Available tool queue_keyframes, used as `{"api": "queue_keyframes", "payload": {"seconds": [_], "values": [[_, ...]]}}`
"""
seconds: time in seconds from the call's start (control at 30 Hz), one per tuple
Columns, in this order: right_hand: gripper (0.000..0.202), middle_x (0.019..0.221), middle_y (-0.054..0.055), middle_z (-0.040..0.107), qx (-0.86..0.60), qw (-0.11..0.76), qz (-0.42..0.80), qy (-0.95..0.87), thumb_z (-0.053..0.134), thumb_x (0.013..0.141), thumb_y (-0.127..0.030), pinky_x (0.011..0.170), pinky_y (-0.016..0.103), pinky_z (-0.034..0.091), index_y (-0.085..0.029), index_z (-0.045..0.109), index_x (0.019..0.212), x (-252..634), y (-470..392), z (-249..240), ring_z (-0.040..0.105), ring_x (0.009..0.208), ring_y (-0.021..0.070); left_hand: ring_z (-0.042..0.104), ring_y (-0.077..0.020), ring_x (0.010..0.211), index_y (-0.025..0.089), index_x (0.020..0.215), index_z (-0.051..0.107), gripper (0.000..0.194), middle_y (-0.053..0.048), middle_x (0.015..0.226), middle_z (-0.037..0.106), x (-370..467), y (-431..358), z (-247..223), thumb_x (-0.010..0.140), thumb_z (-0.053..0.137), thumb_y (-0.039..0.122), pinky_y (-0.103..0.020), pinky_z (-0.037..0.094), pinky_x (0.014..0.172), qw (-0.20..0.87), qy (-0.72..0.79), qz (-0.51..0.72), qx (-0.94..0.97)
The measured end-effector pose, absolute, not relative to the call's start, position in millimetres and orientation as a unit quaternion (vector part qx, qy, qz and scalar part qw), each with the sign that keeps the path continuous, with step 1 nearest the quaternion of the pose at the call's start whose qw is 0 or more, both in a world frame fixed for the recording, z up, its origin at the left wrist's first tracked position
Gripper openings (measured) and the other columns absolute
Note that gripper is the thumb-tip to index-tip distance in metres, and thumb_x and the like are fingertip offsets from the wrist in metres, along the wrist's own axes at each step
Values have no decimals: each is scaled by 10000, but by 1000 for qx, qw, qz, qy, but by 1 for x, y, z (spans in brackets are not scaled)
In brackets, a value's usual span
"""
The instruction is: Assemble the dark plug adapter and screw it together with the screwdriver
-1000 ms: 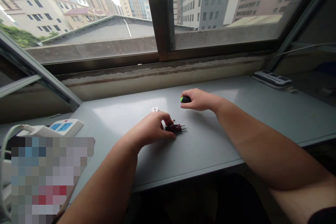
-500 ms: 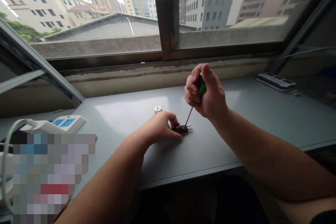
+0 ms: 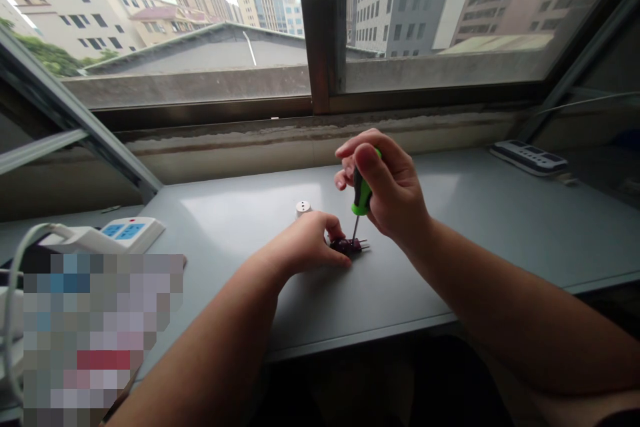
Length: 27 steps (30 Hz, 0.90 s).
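Observation:
A dark red electrical plug [image 3: 345, 246] with metal prongs pointing right lies on the grey table [image 3: 400, 280]. My left hand [image 3: 320, 240] grips it from the left between thumb and fingers, hiding its back end. Above it, my right hand [image 3: 393, 180] holds a green and black screwdriver [image 3: 362, 195] upright, thumb against the handle and some fingers loosened away from it. The screwdriver's shaft reaches down to the plug, its tip meeting the plug near the prongs. Just behind my left hand stands a small white round socket piece [image 3: 303, 207] with dark holes.
A white power strip [image 3: 133, 232] with blue sockets and a cable [image 3: 23, 260] sit at the left, beside a blurred-out flat item [image 3: 100, 333]. At the far right rests a white and dark device [image 3: 529, 157]. A window frame [image 3: 320, 47] rises behind the table.
My right hand has shifted left and its fingers have loosened from a tight fist, showing more of the handle. The screwdriver stands more upright. My left hand keeps its grip on the plug.

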State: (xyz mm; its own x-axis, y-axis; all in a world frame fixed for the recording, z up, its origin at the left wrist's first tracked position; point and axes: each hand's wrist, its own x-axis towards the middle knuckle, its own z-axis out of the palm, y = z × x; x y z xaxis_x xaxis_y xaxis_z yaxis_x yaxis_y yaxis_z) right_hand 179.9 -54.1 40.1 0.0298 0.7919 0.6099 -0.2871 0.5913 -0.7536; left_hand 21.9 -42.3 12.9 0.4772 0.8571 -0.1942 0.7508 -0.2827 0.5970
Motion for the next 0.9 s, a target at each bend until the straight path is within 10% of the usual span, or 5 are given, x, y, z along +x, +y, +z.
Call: {"api": "queue_keyframes", "payload": {"seconds": [0.43, 0.9], "values": [[326, 801, -34, 493, -207, 718, 431, -505, 566, 936, -626, 380, 217, 287, -326, 440, 966, 183, -51, 36, 437, 522, 98, 585, -191, 616, 222, 860, 749, 439, 0, 685, 650, 22, -42, 11, 527, 923, 449, -296, 423, 592, 327, 520, 69, 786], [338, 789, -29, 589, -114, 620, 510, -586, 596, 951, -585, 427, 217, 478, -254, 528, 951, 179, -51, 38, 601, 556, 104, 647, -244, 808, 215, 893, 759, 475, -58, 901, 681, 20, -41, 9, 529, 918, 476, -315, 488, 652, 329, 508, 77, 792]]}}
